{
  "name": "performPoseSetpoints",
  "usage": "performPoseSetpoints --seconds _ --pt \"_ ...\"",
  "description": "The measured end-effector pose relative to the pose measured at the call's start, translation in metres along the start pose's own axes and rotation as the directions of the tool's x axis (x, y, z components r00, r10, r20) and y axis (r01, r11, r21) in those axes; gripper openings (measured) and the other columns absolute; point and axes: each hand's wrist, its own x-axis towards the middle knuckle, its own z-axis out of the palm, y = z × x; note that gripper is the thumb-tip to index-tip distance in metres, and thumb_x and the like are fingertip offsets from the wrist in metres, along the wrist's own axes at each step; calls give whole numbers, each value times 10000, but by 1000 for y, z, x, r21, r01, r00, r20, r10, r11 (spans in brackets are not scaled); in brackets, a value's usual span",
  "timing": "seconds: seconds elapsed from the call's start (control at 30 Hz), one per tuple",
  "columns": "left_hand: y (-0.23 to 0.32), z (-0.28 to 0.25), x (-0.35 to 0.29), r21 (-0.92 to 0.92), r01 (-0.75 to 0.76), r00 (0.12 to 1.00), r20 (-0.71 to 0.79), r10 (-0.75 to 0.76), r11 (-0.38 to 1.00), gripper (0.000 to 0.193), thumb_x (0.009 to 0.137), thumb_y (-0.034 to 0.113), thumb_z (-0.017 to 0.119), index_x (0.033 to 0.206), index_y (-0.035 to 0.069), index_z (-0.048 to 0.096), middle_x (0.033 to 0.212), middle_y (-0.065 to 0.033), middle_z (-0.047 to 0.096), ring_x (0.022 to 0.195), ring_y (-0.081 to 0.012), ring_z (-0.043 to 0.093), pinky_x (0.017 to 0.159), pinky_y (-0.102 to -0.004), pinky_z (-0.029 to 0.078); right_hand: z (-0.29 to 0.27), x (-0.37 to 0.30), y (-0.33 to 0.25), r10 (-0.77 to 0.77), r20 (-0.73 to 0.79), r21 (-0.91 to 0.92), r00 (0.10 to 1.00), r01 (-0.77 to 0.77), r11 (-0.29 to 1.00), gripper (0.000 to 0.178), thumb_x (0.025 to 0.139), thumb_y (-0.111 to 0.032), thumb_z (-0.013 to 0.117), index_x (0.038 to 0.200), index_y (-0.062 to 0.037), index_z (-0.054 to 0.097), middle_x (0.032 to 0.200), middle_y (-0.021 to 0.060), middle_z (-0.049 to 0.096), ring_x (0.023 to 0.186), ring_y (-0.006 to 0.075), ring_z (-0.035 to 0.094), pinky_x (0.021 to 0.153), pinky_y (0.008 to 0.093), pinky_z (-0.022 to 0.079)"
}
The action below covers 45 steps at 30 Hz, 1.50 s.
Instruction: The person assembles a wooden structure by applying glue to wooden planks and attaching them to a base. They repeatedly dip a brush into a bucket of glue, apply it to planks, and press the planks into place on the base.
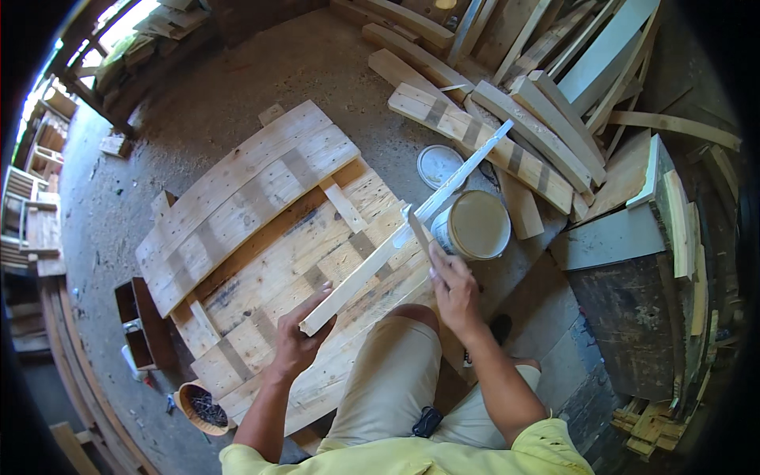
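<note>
Yellow fabric is covering the wearer's front at the lower edge, and beige shorts are showing just past it. Off to the left, a round basket is holding small dark pieces. Beyond the shorts, the left hand is gripping the near end of a slender wooden strip, fingers narrowed about the wood. That strip is lying ahead of the body with its long axis slanting from near left to far right, passing to the left of the right hand. So the left hand is sitting at the butt end, while the right hand is staying clear of the wood and is nearer its mid-length. Pinched in the right hand, a thin flat tool is pointing up and left, its tip meeting the strip about midway. White coating is covering the wood from roughly there to the far end; bare wood is showing back toward the left hand. Below and to the left, a broad plank panel is spreading across the floor. Farther along, a tub with a tan round top is standing right of the strip, and a pale lid is lying left of it. Past these, the strip's tip is overlapping a dark-banded beam in view, whether touching I cannot tell, and a timber pile is leaning behind
</note>
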Motion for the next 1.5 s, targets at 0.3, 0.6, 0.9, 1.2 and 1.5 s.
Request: performPoseSetpoints --seconds 0.3,0.6,0.9,1.2,1.5 --pt "41 -6 -6 -26 46 999 28 -46 999 441 892 34 730 1323 83 649 1278 -134 693 1131 -196 687 957 -314 511 -48 -44 -71 -35 208 -77 977 52 996 419 926 -35 631 1339 -111 644 997 161 643 878 329 648 800 406 515" --pt "62 6 -6 -57 12 1000 -1 -12 998 403 902 69 732 1298 58 659 1055 -122 759 901 -97 641 861 -284 508 -73 -16 -45 43 131 -64 990 -35 997 370 946 -30 571 1302 -95 646 1087 196 668 981 413 640 851 441 511" --pt "76 10 -14 -59 99 995 37 -96 993 434 900 60 729 1324 95 647 1171 -179 724 1035 -197 714 887 -329 536 -64 -62 -112 -27 150 150 988 4 989 351 964 -35 604 1312 -56 646 988 186 671 877 336 653 804 373 518" --pt "76 17 -22 -82 20 1000 7 -20 996 446 901 69 732 1337 96 641 1041 -137 740 888 -126 653 815 -307 534 -78 -94 -132 -96 204 39 974 90 995 360 973 -52 588 1331 -49 631 1001 175 638 885 361 635 791 420 512" --pt "88 21 -17 -59 71 996 56 -68 996 424 914 66 719 1331 102 649 970 -106 757 818 -68 570 779 -284 522 -90 -108 -171 -76 281 -8 957 82 997 363 961 -39 598 1321 -63 644 970 187 639 869 370 638 794 415 515"
